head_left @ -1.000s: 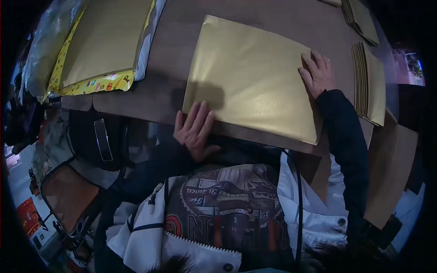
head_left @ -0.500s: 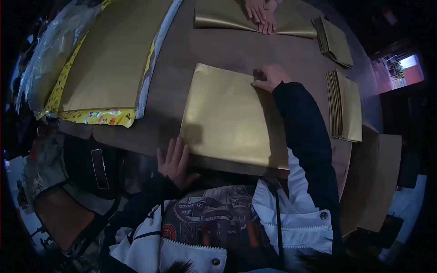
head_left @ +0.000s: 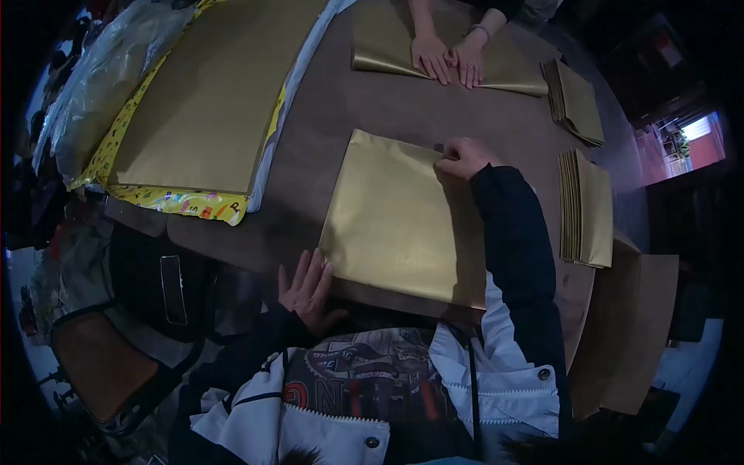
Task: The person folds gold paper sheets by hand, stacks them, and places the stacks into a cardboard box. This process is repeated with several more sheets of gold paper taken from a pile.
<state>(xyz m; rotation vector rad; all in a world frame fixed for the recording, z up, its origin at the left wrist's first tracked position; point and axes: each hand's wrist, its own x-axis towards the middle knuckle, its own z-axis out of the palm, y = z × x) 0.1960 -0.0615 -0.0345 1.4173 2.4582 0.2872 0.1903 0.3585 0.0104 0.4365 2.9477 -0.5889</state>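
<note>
A folded sheet of gold paper [head_left: 399, 221] lies in front of me on the brown table. My right hand [head_left: 463, 160] is at its far right corner, fingers curled in and pinching the paper's edge. At the near left corner, my left hand [head_left: 307, 293] rests with fingers stretched out, the tips touching the paper's edge. The paper's right side is partly hidden by my sleeve and its shadow.
Across the table, another person's hands [head_left: 447, 60] press on a second gold sheet [head_left: 496, 74]. A large stack of flat paper [head_left: 205, 108] lies left on yellow wrapping [head_left: 182, 203]. Folded bundles [head_left: 587, 209] stand right, above a cardboard box [head_left: 632, 333]. A chair [head_left: 101, 364] is lower left.
My view has shifted, so the table sits lower in it. My right hand's fingers have curled tighter at the paper's far corner. The other person's hands show more fully, apart on their sheet.
</note>
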